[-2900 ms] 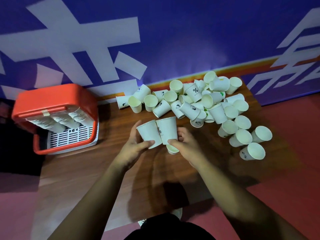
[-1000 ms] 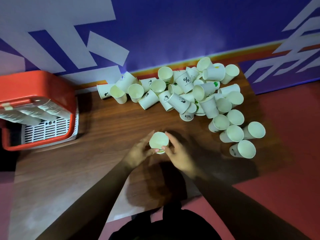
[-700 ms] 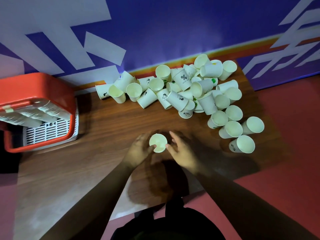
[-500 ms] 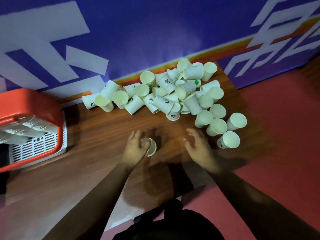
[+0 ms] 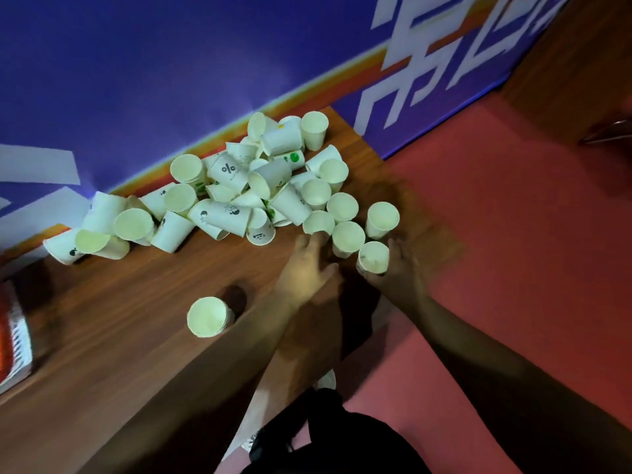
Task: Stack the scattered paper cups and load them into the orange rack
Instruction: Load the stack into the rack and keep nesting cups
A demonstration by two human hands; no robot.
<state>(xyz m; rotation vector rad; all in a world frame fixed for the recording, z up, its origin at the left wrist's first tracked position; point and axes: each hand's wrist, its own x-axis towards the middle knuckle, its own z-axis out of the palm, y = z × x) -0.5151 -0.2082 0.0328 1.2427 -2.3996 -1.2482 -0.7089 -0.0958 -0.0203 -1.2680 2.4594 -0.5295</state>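
Orange rack (image 5: 13, 340) at the left edge of the tabletop (image 5: 119, 302); stacked cups (image 5: 207, 317) upright and alone near the front; loose cups (image 5: 239, 186) heaped along the wall (image 5: 136, 80). Left hand (image 5: 306, 268), fingers apart, at the heap's near edge; right hand (image 5: 400, 278), fingers curled round one upright cup (image 5: 373, 257).

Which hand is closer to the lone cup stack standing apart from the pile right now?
Left. The left hand lies to the right of the lone cup stack, apart from it; the right hand is farther right, beyond the left hand.
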